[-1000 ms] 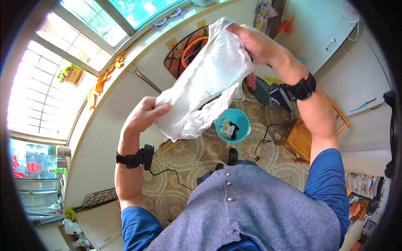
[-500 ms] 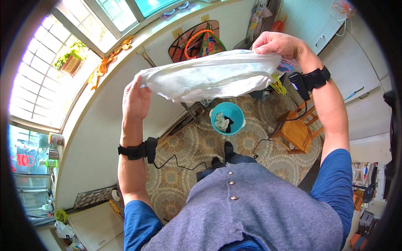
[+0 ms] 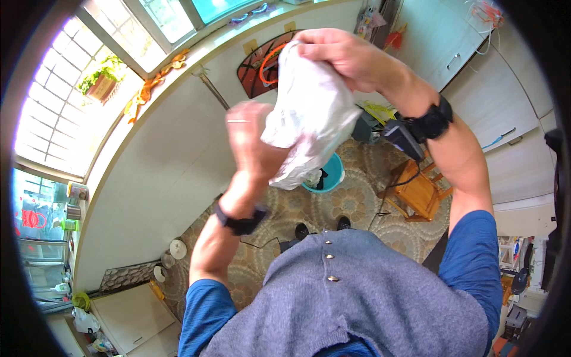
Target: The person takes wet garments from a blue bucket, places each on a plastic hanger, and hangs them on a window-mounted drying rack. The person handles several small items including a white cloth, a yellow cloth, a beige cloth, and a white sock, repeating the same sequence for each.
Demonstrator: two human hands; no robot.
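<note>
A thin white cloth (image 3: 315,113) hangs bunched and creased in front of me. At its top, my right hand (image 3: 339,56) pinches the edge between thumb and fingers. My left hand (image 3: 253,143) is at the cloth's left side, smeared by motion. Part of its thumb side reaches against or behind the fabric, and its grip cannot be made out. Below the cloth, a turquoise bucket (image 3: 334,174) stands on the floor, partly covered from view. White and black fabric (image 3: 318,178) lies inside it.
A wooden chair (image 3: 416,190) stands on the patterned floor to the right. A mini basketball backboard (image 3: 253,71) with an orange hoop is on the far wall. Windows and a curved ledge (image 3: 107,160) run along the left, with pale cabinets (image 3: 493,107) at right.
The cloth was stretched wide between both hands; now it hangs gathered from my right hand. Both hands have come closer together, the left moving right and the right moving left and up.
</note>
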